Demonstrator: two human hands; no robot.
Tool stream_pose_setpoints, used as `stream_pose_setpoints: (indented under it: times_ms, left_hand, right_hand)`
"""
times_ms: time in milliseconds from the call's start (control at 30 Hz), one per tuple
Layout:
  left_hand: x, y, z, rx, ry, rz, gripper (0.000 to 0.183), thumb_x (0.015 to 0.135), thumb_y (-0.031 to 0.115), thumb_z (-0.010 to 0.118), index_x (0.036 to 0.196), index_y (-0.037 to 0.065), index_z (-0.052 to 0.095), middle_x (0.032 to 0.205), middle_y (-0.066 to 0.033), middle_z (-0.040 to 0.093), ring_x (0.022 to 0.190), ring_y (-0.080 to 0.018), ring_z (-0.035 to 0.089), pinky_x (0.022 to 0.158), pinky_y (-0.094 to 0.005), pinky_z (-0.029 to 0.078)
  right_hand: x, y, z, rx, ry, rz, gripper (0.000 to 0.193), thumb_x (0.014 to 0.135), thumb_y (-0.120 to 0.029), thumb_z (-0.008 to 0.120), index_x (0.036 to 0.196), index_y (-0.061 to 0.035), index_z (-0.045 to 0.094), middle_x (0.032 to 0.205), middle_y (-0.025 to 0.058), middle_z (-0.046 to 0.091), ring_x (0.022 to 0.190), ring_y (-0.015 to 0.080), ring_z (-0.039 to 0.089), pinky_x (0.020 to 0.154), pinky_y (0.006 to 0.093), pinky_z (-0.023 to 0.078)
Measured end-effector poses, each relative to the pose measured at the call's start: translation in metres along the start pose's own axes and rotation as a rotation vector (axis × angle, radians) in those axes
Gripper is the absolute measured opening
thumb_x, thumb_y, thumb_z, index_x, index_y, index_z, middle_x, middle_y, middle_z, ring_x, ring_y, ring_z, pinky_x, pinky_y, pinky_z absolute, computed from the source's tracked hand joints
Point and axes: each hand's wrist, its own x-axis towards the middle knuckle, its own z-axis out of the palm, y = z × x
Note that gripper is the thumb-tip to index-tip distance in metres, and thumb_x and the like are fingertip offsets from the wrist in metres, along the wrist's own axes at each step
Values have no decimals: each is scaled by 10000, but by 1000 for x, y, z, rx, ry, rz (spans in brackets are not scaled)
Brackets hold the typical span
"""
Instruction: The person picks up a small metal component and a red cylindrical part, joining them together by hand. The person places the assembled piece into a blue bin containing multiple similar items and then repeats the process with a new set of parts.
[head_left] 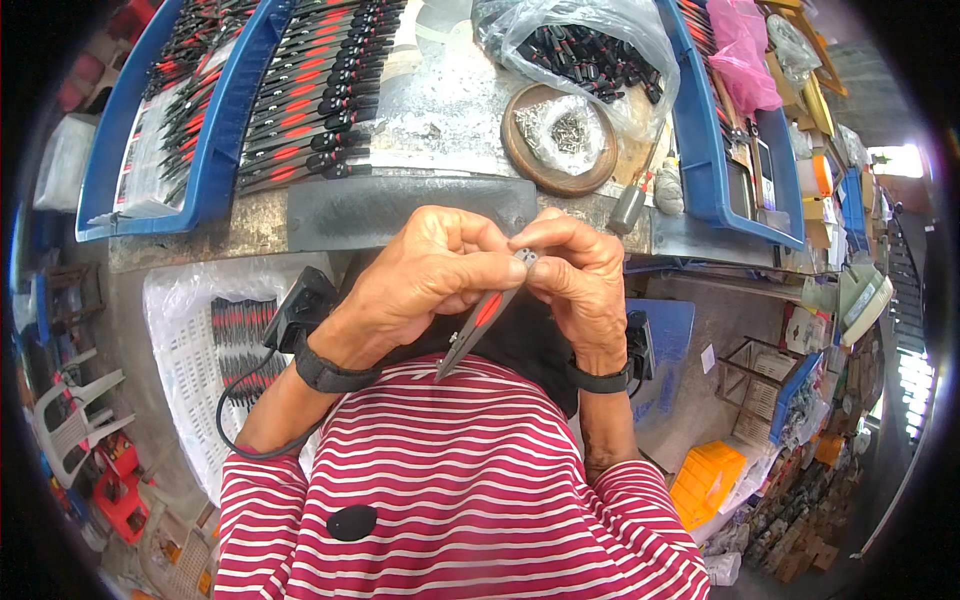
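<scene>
Between my hands is a slim grey-black tapered piece point(483, 314) with a red inlay, its pointed end slanting down toward my striped shirt. My left hand point(425, 268) pinches it near the rounded upper end, thumb and fingers closed. Thumb and forefinger of my right hand point(578, 285) close on that same rounded end, where small holes show. Whether a tiny part also sits between the right fingertips, I cannot make out. Both hands are just in front of the bench edge, close to a dark pad point(410, 212).
Similar red-and-black pieces point(310, 100) lie in rows on the bench beside a blue tray point(215, 150). A wooden bowl point(514, 150) holds tiny metal parts. Behind it is a clear bag point(510, 30) of black parts. A dark-handled tool point(628, 208) overhangs the edge near another blue tray point(705, 150).
</scene>
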Motion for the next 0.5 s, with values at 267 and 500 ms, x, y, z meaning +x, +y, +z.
stream_pose_setpoints:
  times_ms: [267, 500]
  left_hand:
    - [-1, 3, 4, 129, -22, 94, 173, 830, 154, 679, 836, -6, 615, 690, -1, 582, 600, -48, 501, 522, -197, 380]
    - [-7, -5, 20, 490, 238, 418, 197, 840, 119, 642, 930, -40, 568, 723, -84, 610, 666, -128, 573, 598, -280, 449]
  right_hand:
    - [-3, -8, 2, -5, -4, -7, 141, 817, -42, 670, 932, 33, 639, 848, 4, 562, 647, 32, 461, 536, 158, 351]
    - [0, -6, 6, -126, 79, -130, 153, 831, -30, 660, 967, 32, 629, 858, -3, 549, 740, 41, 495, 634, 169, 393]
